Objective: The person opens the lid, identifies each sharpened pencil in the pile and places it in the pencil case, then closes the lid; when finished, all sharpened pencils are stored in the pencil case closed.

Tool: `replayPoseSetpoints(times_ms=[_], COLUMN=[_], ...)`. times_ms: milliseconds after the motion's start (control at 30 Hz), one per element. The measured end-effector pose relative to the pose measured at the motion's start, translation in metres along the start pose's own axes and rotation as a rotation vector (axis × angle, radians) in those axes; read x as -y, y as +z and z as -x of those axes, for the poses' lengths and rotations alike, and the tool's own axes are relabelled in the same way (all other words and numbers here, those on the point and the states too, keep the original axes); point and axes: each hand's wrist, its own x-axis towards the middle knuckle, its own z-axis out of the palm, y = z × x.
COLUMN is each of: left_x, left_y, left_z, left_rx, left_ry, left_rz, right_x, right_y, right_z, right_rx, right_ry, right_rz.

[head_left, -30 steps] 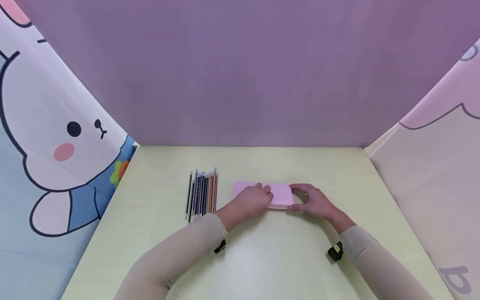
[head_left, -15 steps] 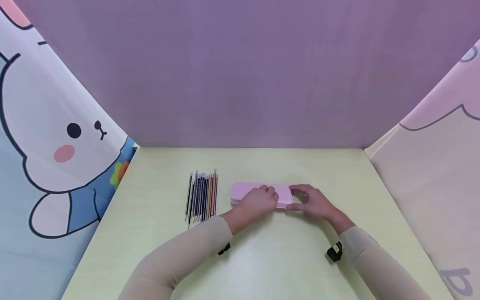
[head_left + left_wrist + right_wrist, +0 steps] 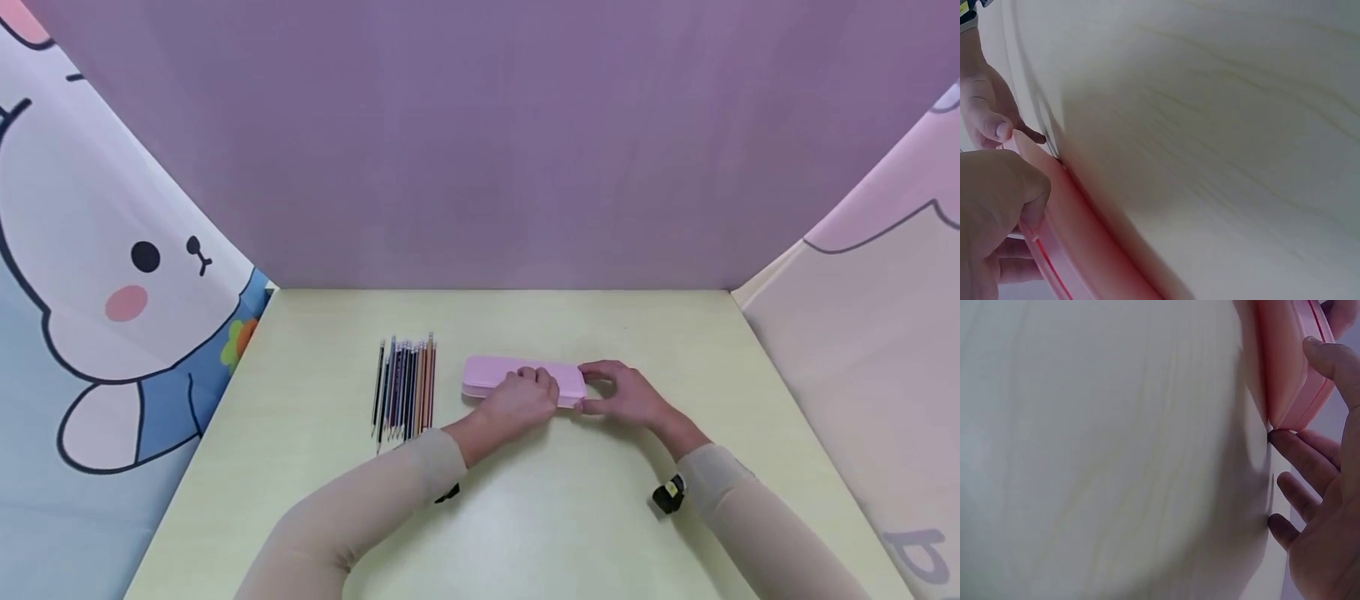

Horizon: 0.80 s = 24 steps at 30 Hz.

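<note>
A pink pencil case (image 3: 483, 375) lies flat on the table, with a thin red line along its side in both wrist views. My left hand (image 3: 520, 400) grips its front edge right of the middle, fingers bent over the top. In the left wrist view, the left thumb (image 3: 1036, 194) bends against the side near the red line. My right hand (image 3: 624, 393) holds the case's right end, thumb (image 3: 1329, 356) at the front and fingers round the far corner. Just what the left fingertips touch is hidden.
Several pencils (image 3: 405, 387) lie side by side left of the case, their lower ends close to the left forearm (image 3: 375, 508). A purple panel (image 3: 495, 167) stands along the table's back edge, with printed cloth (image 3: 127, 333) at the left.
My left hand has slid a little to the right along the front of the pencil case, leaving more of its left end in sight. The right hand has kept its place at the right end.
</note>
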Motion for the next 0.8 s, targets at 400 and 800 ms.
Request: replayPoseSetpoints(times_ms=[400,800], left_x=[0.026,0.046], left_y=[-0.011,0.011], left_z=[0.007,0.013], left_rx=[0.113,0.109], left_ry=[-0.005,-0.011], left_rz=[0.406,0.692], right_x=[-0.009,-0.006], right_y=[0.005,0.012], right_z=[0.005,0.005], right_rx=[-0.023,-0.043], right_ry=[0.027,-0.009], right_rz=[-0.035,-0.027])
